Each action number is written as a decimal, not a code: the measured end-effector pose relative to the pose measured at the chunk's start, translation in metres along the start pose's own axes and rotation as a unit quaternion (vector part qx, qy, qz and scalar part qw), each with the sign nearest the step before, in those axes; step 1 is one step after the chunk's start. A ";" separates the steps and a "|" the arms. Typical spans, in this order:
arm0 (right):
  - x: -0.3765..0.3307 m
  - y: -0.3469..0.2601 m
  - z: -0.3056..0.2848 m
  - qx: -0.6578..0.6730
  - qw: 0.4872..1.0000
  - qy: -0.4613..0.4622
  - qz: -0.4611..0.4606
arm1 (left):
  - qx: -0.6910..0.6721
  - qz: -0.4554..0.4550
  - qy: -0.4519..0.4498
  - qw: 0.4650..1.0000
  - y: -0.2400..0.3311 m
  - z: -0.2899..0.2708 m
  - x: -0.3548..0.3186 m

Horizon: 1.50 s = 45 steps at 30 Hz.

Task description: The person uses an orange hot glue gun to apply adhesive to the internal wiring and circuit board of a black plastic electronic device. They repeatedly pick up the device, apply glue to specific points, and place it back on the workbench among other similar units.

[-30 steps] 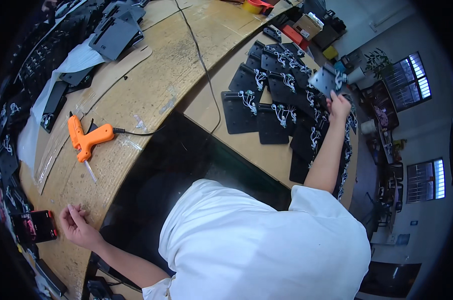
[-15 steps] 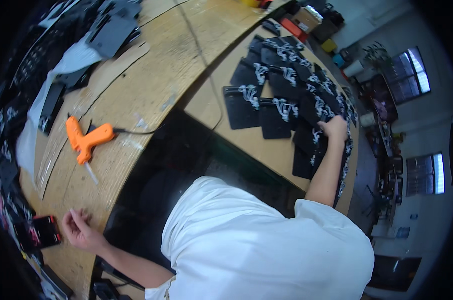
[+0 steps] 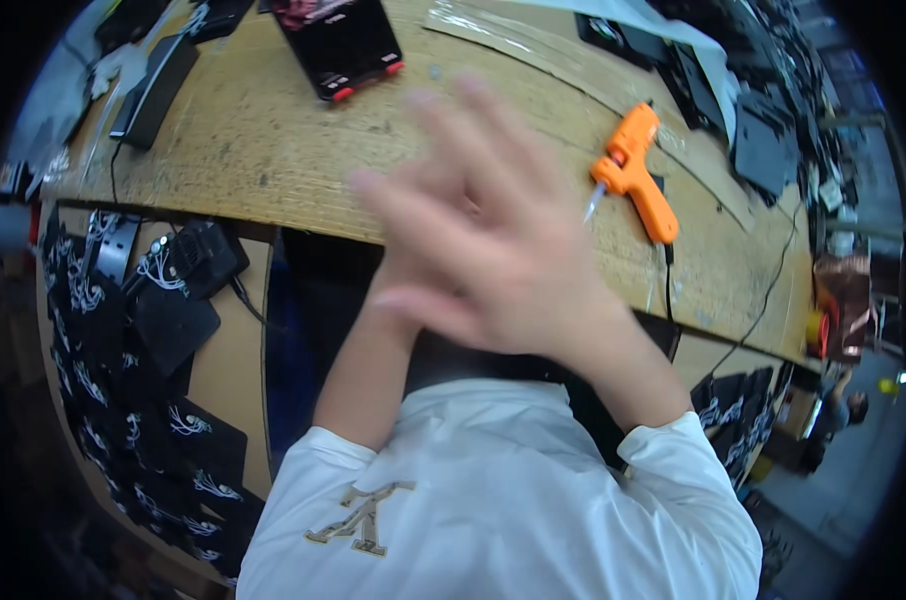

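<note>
Both hands are raised in front of my chest, over the near edge of the wooden workbench [image 3: 273,185]. My right hand [image 3: 513,240] is in front, blurred, with its fingers stretched apart and no object visible in it. Behind it, my left hand [image 3: 398,265] is mostly covered, so its fingers cannot be told apart. An orange hot glue gun [image 3: 628,160] lies on the bench beyond and right of the hands, its cord running off the near edge. A black phone-like device [image 3: 338,50] with red corners stands beyond them to the left.
Black flat panels with white wires [image 3: 213,440] cover cardboard on the left, beside a black boxy device [image 3: 205,255]. More wired panels [image 3: 738,410] lie at the right. A long black case [image 3: 158,95] sits on the bench's left. Dark plates [image 3: 763,145] pile up at far right.
My view has swung from the panels at the right to the bench. My right hand has left the panels and come in front of my left hand, which has moved off the bench edge.
</note>
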State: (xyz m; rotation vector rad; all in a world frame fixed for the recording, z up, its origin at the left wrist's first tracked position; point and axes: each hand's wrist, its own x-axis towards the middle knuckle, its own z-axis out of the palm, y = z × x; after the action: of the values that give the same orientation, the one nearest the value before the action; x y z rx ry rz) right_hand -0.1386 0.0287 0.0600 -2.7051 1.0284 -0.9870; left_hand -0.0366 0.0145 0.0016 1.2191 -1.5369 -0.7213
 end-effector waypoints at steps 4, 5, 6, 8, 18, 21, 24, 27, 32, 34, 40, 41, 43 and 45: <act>0.001 -0.010 0.023 -0.043 0.990 -0.130 -0.003 | -0.019 0.015 0.009 1.000 -0.008 0.001 0.001; -0.006 -0.007 0.021 -0.047 0.988 -0.147 0.003 | -0.025 0.021 0.009 0.999 -0.011 0.003 0.001; -0.013 -0.007 0.018 -0.051 0.987 -0.155 -0.011 | -0.028 0.031 0.006 0.999 -0.011 0.004 -0.001; -0.028 -0.004 0.012 -0.058 0.984 -0.167 -0.034 | -0.034 0.041 0.006 0.999 -0.011 0.003 0.001; -0.053 0.006 0.017 -0.003 0.999 -0.021 -0.050 | -0.098 0.001 0.004 0.995 -0.011 -0.005 0.004; -0.036 0.024 0.006 0.115 0.992 0.008 -0.048 | -0.105 0.011 0.004 0.994 -0.017 -0.004 0.006; -0.026 0.032 -0.014 0.115 0.992 0.001 -0.046 | -0.078 0.022 -0.016 0.997 -0.008 -0.011 0.006; -0.042 0.030 -0.068 0.057 0.994 -0.090 0.031 | -0.162 -0.028 0.023 0.986 -0.008 -0.009 0.004; -0.087 0.022 -0.139 -0.059 0.916 -0.231 0.324 | -0.129 0.014 0.037 0.991 -0.004 -0.008 0.006; -0.103 0.028 -0.149 -0.104 0.931 -0.155 0.315 | -0.132 0.008 0.029 0.991 -0.003 -0.008 0.005; -0.084 0.034 -0.125 -0.160 0.958 0.019 0.236 | -0.200 -0.038 0.015 0.979 -0.014 -0.004 0.003; -0.078 0.024 -0.107 -0.148 0.962 0.052 0.224 | -0.188 -0.050 0.021 0.981 -0.016 -0.006 0.003; -0.076 -0.008 -0.066 -0.008 0.977 0.044 0.208 | -0.234 -0.065 0.032 0.970 -0.019 -0.004 0.002; -0.080 -0.039 -0.023 0.179 0.957 -0.014 0.228 | -0.253 -0.049 0.052 0.965 -0.024 0.003 0.004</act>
State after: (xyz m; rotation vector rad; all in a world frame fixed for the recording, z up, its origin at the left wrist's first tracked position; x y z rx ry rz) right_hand -0.1754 0.1117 0.0457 -2.0579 1.2479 -0.9322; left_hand -0.0310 0.0031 -0.0193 0.9297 -1.1152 -1.0241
